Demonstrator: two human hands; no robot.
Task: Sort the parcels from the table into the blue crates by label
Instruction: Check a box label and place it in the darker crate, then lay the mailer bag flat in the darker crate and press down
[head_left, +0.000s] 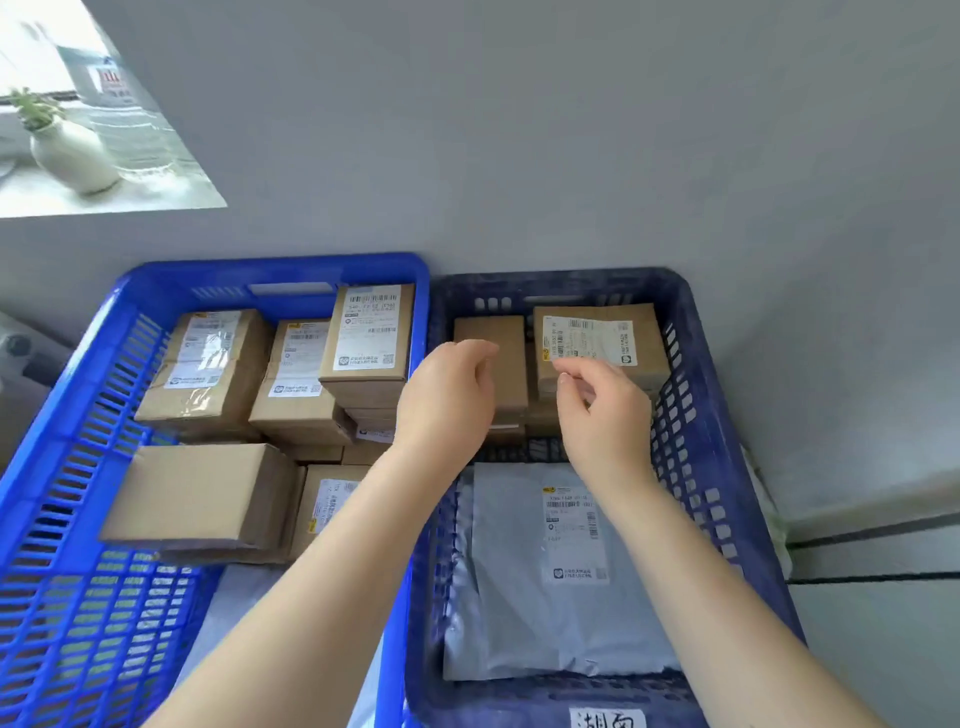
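Two blue crates stand side by side on the floor: a bright blue crate (62, 467) on the left and a dark blue crate (696, 447) on the right. The left crate holds several cardboard parcels, among them a tall labelled box (369, 332). At the back of the right crate sit a plain brown box (506, 343) and a labelled box (602, 338); a grey mailer bag (524, 582) lies in front. My left hand (447, 400) hovers over the plain box with loosely curled fingers, holding nothing. My right hand (602, 410) hangs relaxed just in front of the labelled box, empty.
A paper tag with handwriting (608, 719) is stuck on the dark crate's near rim. A grey wall rises behind the crates. At upper left a white vase (67, 156) with a plant stands on a sill. Grey floor lies to the right.
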